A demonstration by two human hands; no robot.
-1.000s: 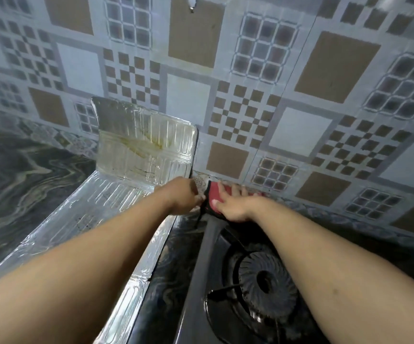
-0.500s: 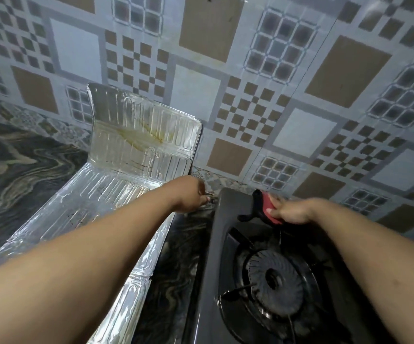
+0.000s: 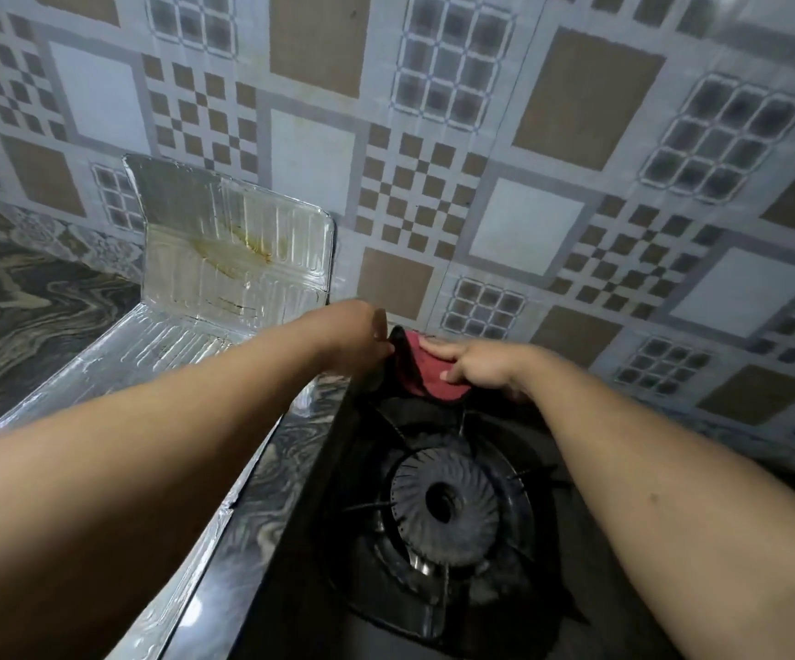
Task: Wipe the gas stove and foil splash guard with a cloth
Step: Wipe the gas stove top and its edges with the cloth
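Observation:
The black gas stove (image 3: 310,554) stands on the counter, its round burner (image 3: 443,512) under a pan support. My right hand (image 3: 486,369) holds a red cloth (image 3: 422,373) with a dark edge and presses it on the stove's back left corner. My left hand (image 3: 360,338) is right beside it, fingers curled at that same corner of the stove; its fingertips are mostly hidden. The foil splash guard (image 3: 233,259) is to the left, one panel upright against the wall with brown stains, the other panels lying flat on the counter.
A patterned tile wall (image 3: 529,231) rises directly behind the stove and guard. The dark marbled counter (image 3: 29,316) extends to the left, and a narrow strip of it shows between foil and stove.
My right hand has slid the red cloth leftward along the stove's back edge, to the corner beside my left hand. My left hand has stayed at that corner.

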